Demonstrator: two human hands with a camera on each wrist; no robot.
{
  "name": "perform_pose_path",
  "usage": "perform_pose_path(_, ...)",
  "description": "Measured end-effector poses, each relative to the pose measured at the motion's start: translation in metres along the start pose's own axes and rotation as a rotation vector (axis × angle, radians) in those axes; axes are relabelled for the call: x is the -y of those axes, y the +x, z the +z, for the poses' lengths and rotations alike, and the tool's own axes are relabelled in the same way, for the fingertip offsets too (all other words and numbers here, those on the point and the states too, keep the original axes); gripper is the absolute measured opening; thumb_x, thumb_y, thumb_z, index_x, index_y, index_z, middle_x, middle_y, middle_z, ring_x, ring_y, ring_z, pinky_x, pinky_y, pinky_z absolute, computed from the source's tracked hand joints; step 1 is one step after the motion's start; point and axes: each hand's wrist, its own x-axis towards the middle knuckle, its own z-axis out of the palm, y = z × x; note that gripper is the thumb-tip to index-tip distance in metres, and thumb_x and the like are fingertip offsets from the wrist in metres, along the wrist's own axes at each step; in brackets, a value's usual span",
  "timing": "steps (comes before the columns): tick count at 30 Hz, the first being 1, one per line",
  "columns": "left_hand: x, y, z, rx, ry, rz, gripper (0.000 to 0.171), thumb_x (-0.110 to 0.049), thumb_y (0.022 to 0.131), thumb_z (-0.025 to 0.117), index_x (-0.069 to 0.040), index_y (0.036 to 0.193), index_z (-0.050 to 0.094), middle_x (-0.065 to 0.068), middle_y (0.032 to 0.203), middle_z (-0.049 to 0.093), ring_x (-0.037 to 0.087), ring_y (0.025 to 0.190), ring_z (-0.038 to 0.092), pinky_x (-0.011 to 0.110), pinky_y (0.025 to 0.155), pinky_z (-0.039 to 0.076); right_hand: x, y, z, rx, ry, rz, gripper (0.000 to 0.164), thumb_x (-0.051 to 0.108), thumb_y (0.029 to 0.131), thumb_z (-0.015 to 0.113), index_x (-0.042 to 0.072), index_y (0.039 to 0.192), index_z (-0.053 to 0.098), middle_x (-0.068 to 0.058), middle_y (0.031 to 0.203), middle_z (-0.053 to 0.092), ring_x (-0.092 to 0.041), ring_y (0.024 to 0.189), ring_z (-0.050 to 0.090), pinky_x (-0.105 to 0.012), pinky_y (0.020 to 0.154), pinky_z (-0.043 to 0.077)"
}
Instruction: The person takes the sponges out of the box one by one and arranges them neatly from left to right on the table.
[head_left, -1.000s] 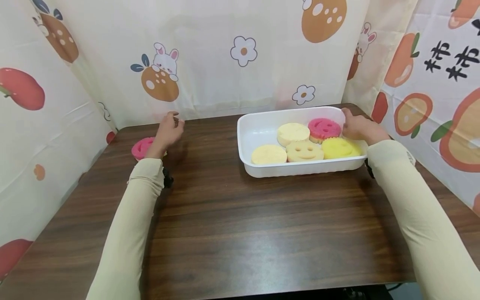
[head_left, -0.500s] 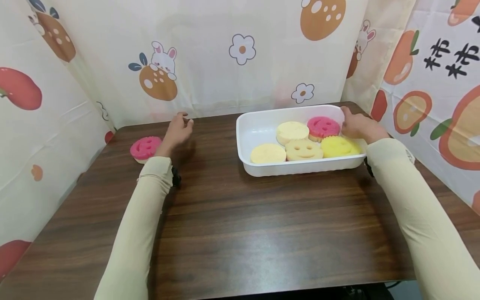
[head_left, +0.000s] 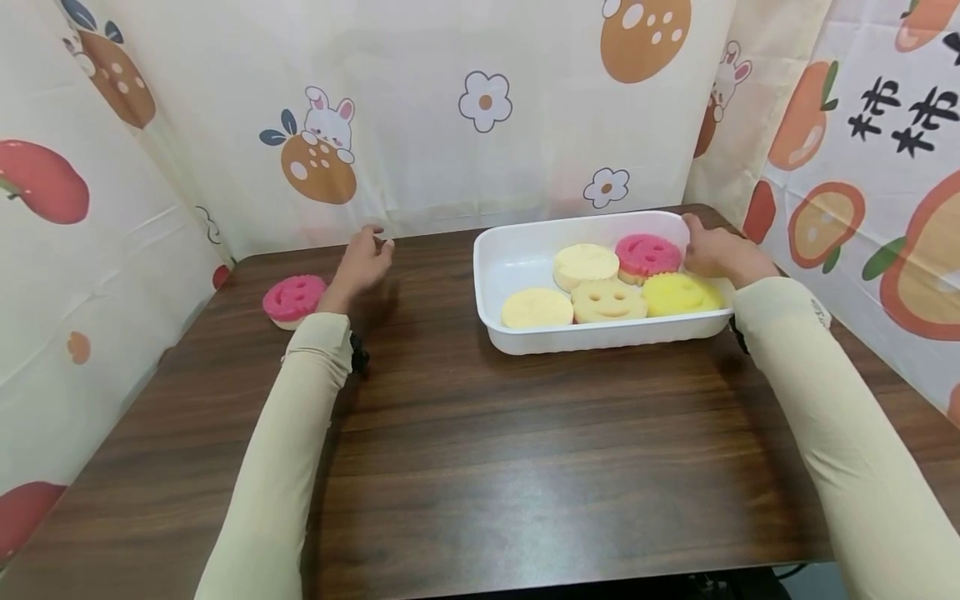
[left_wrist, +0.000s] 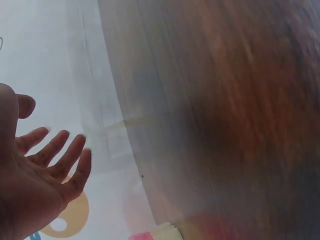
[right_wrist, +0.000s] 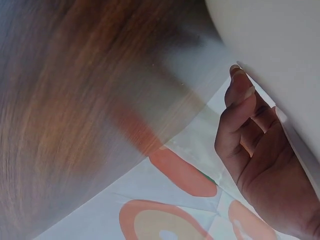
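My left hand [head_left: 363, 265] hovers over the back left of the table, holding nothing, its fingers loosely bent and apart in the left wrist view. Just left of it, a pink smiley-face sponge [head_left: 292, 298] with a pale underside lies on the table, partly behind the wrist. My right hand [head_left: 722, 252] grips the right end of a white plastic tray [head_left: 577, 338]; in the right wrist view its curled fingers [right_wrist: 239, 112] meet the tray's outer wall. Inside the tray lie another pink sponge [head_left: 648, 254], a bright yellow one [head_left: 682, 293], a beige smiley one [head_left: 609, 301] and two cream rounds.
The dark wood-grain table [head_left: 465, 467] carries the tray at its back right. A printed cloth [head_left: 420, 158] hangs along the back edge, and more cloth hangs at both sides. The tray's left end [head_left: 517, 250] has bare floor showing.
My left hand has shifted right, away from the pink sponge on the table, so more of that sponge shows. The right hand and the tray stay where they were.
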Motion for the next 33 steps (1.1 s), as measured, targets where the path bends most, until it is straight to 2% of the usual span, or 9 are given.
perform_pose_path(10, -0.015, 0.003, 0.010, 0.018, -0.009, 0.030, 0.052, -0.024, 0.105, 0.038, 0.006, 0.147, 0.031, 0.030, 0.139, 0.051, 0.041, 0.130, 0.049, 0.053, 0.112, 0.038, -0.002, -0.005, 0.000, 0.002, 0.023, 0.016, 0.079, 0.025, 0.100, 0.039, 0.007, 0.156, -0.015, -0.044, 0.143, 0.029, -0.059, 0.127, 0.037, -0.074, 0.107, 0.028)
perform_pose_path(17, -0.025, 0.003, 0.016, 0.028, -0.017, 0.036, 0.051, -0.025, 0.106, 0.039, 0.005, 0.148, 0.032, 0.028, 0.141, 0.051, 0.040, 0.131, 0.049, 0.053, 0.112, 0.039, -0.001, -0.004, 0.001, -0.003, 0.000, 0.005, 0.077, 0.023, 0.101, 0.037, 0.005, 0.155, -0.015, -0.045, 0.143, 0.029, -0.060, 0.127, 0.038, -0.073, 0.108, 0.029)
perform_pose_path(24, -0.033, 0.003, 0.022, 0.076, -0.015, 0.039, 0.054, -0.031, 0.107, 0.035, 0.001, 0.150, 0.029, 0.026, 0.146, 0.047, 0.039, 0.135, 0.047, 0.053, 0.111, 0.039, 0.000, -0.001, 0.001, 0.001, -0.007, 0.022, 0.079, 0.025, 0.100, 0.040, 0.007, 0.156, -0.014, -0.043, 0.143, 0.030, -0.059, 0.126, 0.039, -0.073, 0.106, 0.031)
perform_pose_path(33, -0.049, 0.009, 0.029, 0.069, -0.017, 0.061, 0.053, -0.030, 0.106, 0.037, 0.001, 0.149, 0.033, 0.025, 0.141, 0.052, 0.037, 0.132, 0.050, 0.052, 0.110, 0.041, -0.001, -0.003, 0.000, 0.001, 0.021, 0.030, 0.080, 0.026, 0.101, 0.040, 0.007, 0.156, -0.014, -0.042, 0.145, 0.027, -0.059, 0.127, 0.036, -0.075, 0.107, 0.028)
